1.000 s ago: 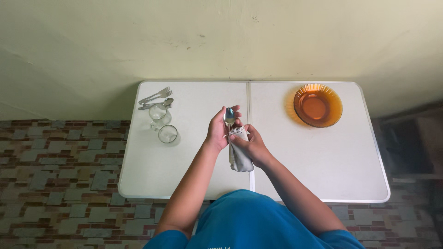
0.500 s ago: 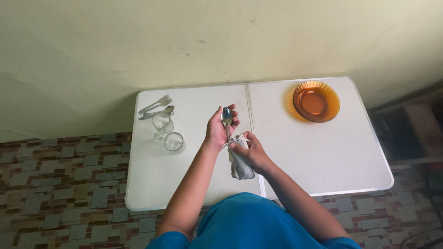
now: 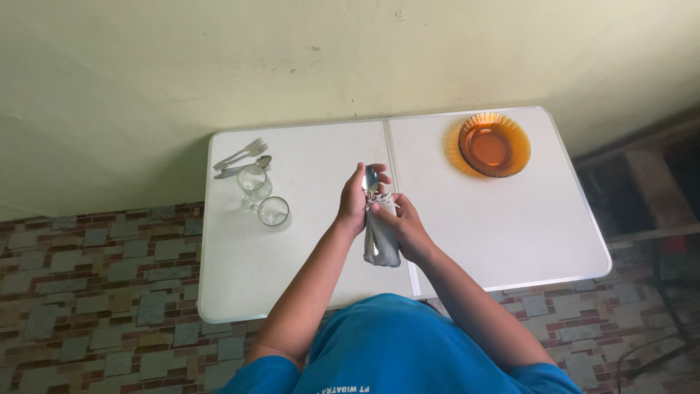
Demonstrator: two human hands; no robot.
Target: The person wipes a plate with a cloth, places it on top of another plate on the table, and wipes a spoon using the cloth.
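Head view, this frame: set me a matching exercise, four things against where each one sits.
Things:
1. amber glass plate
2. spoon
3. forks
4. grey cloth

Places:
A. far left corner of the white table
B. in the left hand, bowl upward
C. far right part of the table
D. under the right hand, hanging down

Pairs: 1-C, 2-B, 3-A, 4-D

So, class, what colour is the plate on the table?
Amber-orange, see-through glass: the plate shows clearly in the head view, at the table's far right.
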